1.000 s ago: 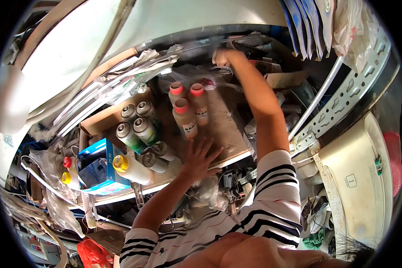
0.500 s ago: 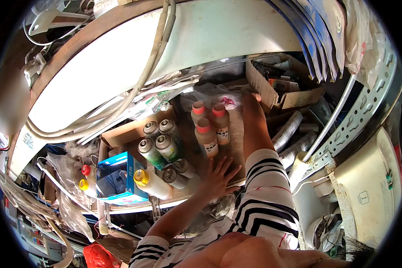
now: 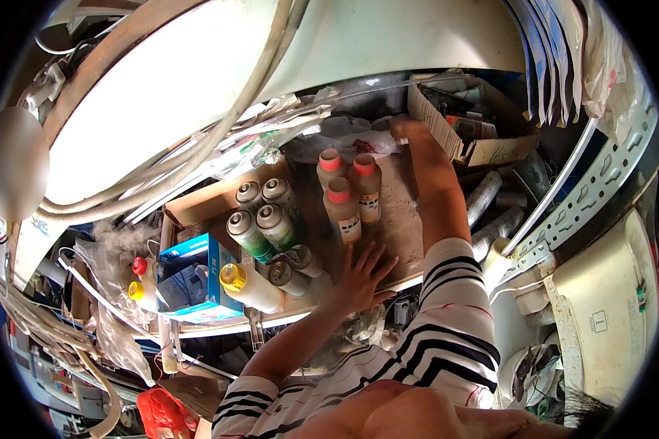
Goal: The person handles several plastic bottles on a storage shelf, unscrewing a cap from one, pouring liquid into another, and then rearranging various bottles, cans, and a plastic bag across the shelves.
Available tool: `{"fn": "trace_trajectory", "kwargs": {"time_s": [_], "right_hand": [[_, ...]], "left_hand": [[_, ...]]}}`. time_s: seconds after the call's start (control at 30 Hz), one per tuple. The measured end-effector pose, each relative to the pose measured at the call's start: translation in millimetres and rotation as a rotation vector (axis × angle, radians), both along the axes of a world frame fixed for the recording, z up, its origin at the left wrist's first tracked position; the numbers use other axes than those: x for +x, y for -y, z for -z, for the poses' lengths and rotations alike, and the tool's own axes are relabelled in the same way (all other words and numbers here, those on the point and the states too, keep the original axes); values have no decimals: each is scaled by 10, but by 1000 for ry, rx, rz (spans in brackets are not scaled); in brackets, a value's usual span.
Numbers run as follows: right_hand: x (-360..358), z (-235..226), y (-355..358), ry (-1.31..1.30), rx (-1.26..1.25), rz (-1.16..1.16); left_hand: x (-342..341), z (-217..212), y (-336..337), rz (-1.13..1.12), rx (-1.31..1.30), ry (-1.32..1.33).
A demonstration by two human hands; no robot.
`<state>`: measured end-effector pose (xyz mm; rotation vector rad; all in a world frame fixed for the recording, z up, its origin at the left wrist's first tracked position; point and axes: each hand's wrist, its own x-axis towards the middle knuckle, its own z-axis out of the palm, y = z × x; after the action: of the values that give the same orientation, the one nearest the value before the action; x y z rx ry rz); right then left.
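My left hand [image 3: 362, 278] lies with fingers spread at the front of the wooden shelf [image 3: 403, 241], its fingertips by the base of the nearest of three brownish bottles [image 3: 342, 212] with red caps. At the back, my right hand [image 3: 410, 132] is beside a crumpled clear plastic bag [image 3: 355, 139] and a cardboard box [image 3: 436, 121]. Its fingers are blurred and partly hidden, so whether it grips the bag is unclear. Left of the bottles stand several spray cans [image 3: 271, 223], two grey cans [image 3: 287, 278] and a white bottle with a yellow cap [image 3: 252, 287].
A blue carton [image 3: 216, 274] holds a dark folded item near the shelf's front left. Thick hoses [image 3: 252, 102] hang across a white panel. At the right are wrapped rolls [image 3: 483, 197] and a perforated metal rail [image 3: 564, 212]. A red bag [image 3: 161, 413] lies low at the left.
My right hand has moved farther back, toward the plastic bag, and is blurred now. My left hand stays spread at the shelf's front. The view has shifted slightly.
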<state>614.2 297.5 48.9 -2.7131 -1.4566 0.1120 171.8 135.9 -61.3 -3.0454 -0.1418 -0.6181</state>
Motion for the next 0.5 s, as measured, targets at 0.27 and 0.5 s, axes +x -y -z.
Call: {"fn": "trace_trajectory", "kwargs": {"time_s": [0.27, 0.5], "right_hand": [[52, -734, 210, -658, 100, -323], [26, -11, -129, -380, 422, -221]], "left_hand": [[-11, -59, 9, -4, 6, -56], [-18, -117, -2, 0, -14, -34]]}}
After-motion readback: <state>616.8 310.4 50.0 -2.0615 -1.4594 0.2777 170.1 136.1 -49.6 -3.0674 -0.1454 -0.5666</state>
